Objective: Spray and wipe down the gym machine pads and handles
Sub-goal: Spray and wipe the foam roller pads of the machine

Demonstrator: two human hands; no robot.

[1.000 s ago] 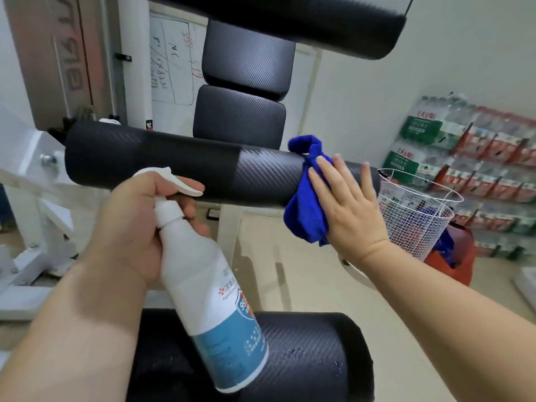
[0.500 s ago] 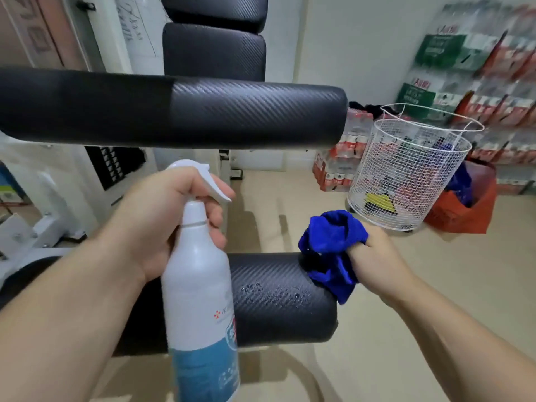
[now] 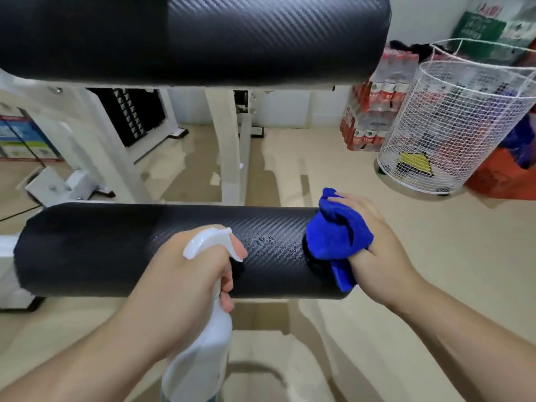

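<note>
A black roller pad (image 3: 116,250) lies across the middle of the view, with spray droplets on its right part. My right hand (image 3: 380,253) presses a blue cloth (image 3: 336,239) against the pad's right end. My left hand (image 3: 185,282) grips a white spray bottle (image 3: 203,355) by its neck, a finger on the trigger and the nozzle close to the pad's front. A second black roller pad (image 3: 203,33) runs across the top of the view.
The machine's white frame (image 3: 229,146) stands behind the lower pad, with a black weight stack (image 3: 130,114) at the back left. A white wire basket (image 3: 452,123) stands at the right beside an orange bag (image 3: 499,175) and stacked packs of bottles (image 3: 374,111). The floor is beige.
The view has tipped downward and the lower pad now sits mid-frame. My right hand took the cloth from the upper pad down to the lower pad's right end. The bottle stays in my left hand.
</note>
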